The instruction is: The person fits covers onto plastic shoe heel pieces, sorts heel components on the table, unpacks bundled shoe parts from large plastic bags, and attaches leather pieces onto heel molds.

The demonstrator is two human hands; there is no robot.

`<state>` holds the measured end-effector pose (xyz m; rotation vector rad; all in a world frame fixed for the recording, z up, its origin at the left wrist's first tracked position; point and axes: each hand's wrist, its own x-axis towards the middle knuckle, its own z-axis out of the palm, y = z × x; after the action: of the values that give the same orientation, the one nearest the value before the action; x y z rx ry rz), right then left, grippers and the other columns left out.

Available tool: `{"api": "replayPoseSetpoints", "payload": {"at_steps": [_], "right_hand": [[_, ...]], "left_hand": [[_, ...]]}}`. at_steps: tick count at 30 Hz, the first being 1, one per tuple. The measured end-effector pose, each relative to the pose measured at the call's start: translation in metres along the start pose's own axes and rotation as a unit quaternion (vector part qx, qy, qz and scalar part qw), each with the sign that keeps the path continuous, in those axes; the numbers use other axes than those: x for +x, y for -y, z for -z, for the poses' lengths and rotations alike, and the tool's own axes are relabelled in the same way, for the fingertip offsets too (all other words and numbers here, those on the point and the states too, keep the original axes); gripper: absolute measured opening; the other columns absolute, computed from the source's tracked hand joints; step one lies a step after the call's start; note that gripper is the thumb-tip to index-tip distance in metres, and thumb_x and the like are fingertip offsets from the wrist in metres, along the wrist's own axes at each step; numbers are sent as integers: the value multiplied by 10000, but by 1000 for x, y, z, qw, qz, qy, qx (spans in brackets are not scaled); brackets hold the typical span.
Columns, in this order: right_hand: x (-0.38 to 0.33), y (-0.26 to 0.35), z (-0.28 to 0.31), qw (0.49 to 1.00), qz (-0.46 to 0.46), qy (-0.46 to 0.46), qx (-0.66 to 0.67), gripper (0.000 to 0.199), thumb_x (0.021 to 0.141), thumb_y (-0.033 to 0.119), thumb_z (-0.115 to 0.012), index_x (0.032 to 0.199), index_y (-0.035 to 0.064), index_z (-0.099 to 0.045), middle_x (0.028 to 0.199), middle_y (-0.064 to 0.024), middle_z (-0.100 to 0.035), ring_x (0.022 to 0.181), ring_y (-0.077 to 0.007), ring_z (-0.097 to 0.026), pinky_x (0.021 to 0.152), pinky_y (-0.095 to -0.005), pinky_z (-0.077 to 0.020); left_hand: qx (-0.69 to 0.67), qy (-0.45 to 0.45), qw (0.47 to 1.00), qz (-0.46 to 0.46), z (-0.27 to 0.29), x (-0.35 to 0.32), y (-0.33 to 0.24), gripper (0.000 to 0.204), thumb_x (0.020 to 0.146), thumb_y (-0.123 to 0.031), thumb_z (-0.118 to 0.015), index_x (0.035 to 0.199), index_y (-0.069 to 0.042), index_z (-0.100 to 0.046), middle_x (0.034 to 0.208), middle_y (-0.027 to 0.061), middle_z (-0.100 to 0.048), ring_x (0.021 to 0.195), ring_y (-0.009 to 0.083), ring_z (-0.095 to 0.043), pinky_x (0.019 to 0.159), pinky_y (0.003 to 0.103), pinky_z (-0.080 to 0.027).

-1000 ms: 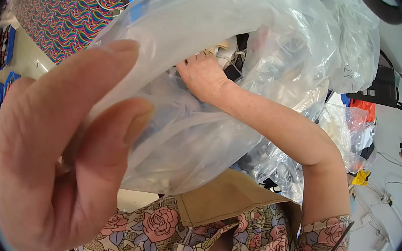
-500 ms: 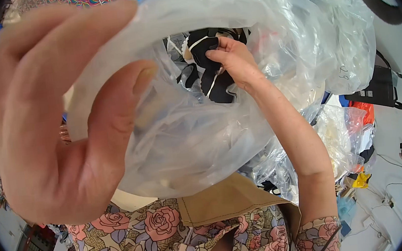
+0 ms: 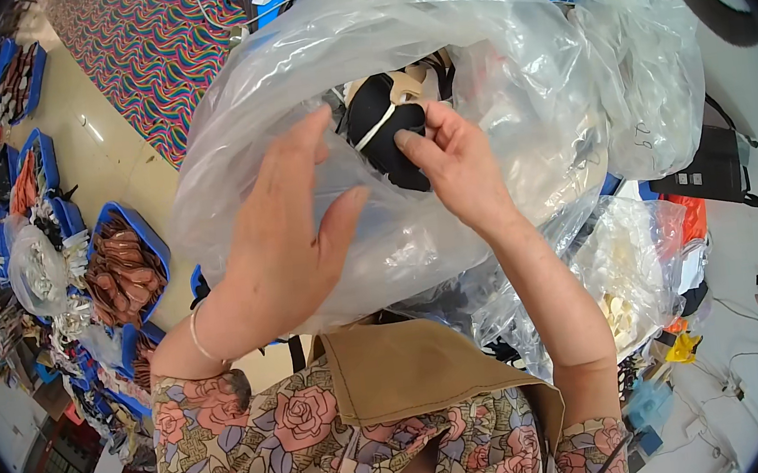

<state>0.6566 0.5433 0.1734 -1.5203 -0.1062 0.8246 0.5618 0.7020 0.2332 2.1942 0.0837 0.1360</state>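
Note:
In the mouth of a large clear plastic bag (image 3: 408, 247), my right hand (image 3: 462, 163) pinches a bundle of black bra cups (image 3: 377, 139) between thumb and fingers. A white strip runs across the black fabric. Just behind it inside the bag lies a beige piece (image 3: 401, 87), partly covered. To the left, my left hand (image 3: 288, 214) is held over the bag's opening with its fingers stretched out and the thumb apart. It holds nothing, and its fingertips point toward the black cups without touching them. The deeper contents of the bag are hidden.
Blue crates of brown cups (image 3: 126, 270) and other garment pieces stand on the floor at left. A wavy multicoloured cloth (image 3: 143, 53) lies at the far left. Another plastic bag (image 3: 631, 273) with pale pieces sits at right, near a black bag (image 3: 716, 161).
My left hand has dropped away from close to the camera to over the bag's opening. My right hand has drawn the black bra cups slightly nearer, and a beige piece now shows behind them.

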Motion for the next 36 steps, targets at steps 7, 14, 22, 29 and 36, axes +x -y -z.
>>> {"api": "replayPoseSetpoints", "payload": {"at_steps": [7,14,22,29,36], "right_hand": [[-25,10,-23,994,26,1,107,159,859,59,-618,989,-11,-559,832,3,-608,735,-30,-545,658,-186,-464],[-24,8,-22,984,7,32,176,193,910,101,-544,1062,-18,-560,921,-42,-638,780,-60,-579,726,-213,-483],[-27,14,-7,965,-8,90,244,209,890,52,-539,1086,-19,-556,966,-70,-648,852,-102,-608,807,-247,-480],[-29,18,-4,969,-1,104,224,236,852,26,-583,1083,-12,-558,981,-72,-647,859,-102,-608,811,-248,-478],[-28,17,-8,966,-7,87,241,234,845,16,-584,1077,-3,-559,985,-56,-640,878,-98,-598,814,-242,-471]], "left_hand": [[-346,15,908,235,-13,3,14,308,836,-23,-616,1114,33,-493,894,72,-620,766,101,-592,682,220,-489],[-440,-14,873,207,-13,4,18,248,847,15,-567,1087,44,-509,846,38,-611,717,63,-575,613,198,-480],[-450,17,875,177,-12,9,26,228,859,-36,-582,1067,41,-534,833,27,-606,653,48,-547,575,188,-466],[-446,32,877,178,-9,10,26,253,877,-111,-589,1093,15,-554,847,11,-600,696,48,-537,606,188,-446],[-463,15,868,177,-8,11,29,195,880,-91,-569,1035,26,-562,836,14,-613,652,47,-536,579,192,-452]]}}
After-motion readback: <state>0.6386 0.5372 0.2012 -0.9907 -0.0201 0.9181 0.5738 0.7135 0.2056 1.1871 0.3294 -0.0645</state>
